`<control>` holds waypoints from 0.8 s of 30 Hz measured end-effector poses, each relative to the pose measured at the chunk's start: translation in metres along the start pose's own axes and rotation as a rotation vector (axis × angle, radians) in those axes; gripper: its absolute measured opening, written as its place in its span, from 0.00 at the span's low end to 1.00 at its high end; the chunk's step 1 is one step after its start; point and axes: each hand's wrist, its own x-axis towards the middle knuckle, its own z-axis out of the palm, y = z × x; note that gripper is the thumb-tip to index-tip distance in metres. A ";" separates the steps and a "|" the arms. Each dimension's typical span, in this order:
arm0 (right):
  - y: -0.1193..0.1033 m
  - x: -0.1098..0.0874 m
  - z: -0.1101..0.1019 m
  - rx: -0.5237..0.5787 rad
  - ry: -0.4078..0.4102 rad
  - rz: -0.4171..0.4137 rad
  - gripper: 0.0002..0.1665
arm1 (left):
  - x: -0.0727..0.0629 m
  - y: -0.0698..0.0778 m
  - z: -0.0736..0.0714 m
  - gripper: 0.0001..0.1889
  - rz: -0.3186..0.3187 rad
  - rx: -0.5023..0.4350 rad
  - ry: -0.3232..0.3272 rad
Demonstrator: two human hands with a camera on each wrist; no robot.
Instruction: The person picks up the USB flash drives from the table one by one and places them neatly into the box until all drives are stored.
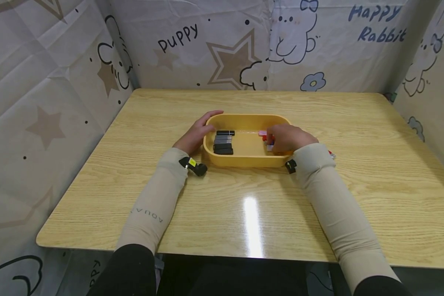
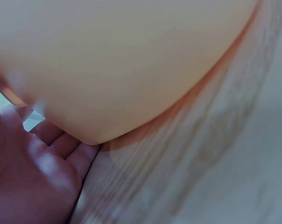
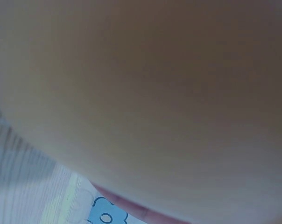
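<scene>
A yellow plastic bin stands on the table, filling much of both wrist views. My left hand grips its left end, thumb over the rim and fingers around the outside; the left wrist view shows the palm and fingers against the wall. Short black and grey sticks lie in a row inside, at the left. My right hand reaches into the right end with bent fingers, among small pink, red and blue pieces. Its fingertips are hidden, so I cannot tell whether it pinches one.
The wooden table has a small red and clear thing on it, partly behind the right sleeve. Printed cloth walls enclose the table at the back and both sides.
</scene>
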 end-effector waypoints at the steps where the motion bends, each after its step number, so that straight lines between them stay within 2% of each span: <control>1: 0.000 0.000 0.000 0.004 -0.001 0.002 0.11 | 0.000 0.000 0.000 0.34 0.001 -0.003 -0.001; 3: -0.001 -0.001 0.000 0.010 -0.002 0.005 0.11 | -0.001 0.002 0.000 0.33 -0.001 -0.012 -0.010; 6: -0.001 -0.001 0.000 0.017 -0.005 0.006 0.11 | -0.007 0.013 0.002 0.34 -0.010 -0.013 -0.028; 9: -0.001 -0.001 0.000 0.019 -0.005 0.003 0.11 | -0.007 0.015 0.003 0.34 -0.018 -0.014 -0.033; 14: -0.001 -0.001 -0.001 0.008 -0.009 0.005 0.11 | 0.000 0.001 -0.001 0.34 -0.006 -0.013 -0.015; 24: 0.000 -0.002 -0.002 -0.009 0.005 -0.019 0.12 | 0.001 -0.001 0.000 0.34 0.007 0.008 0.000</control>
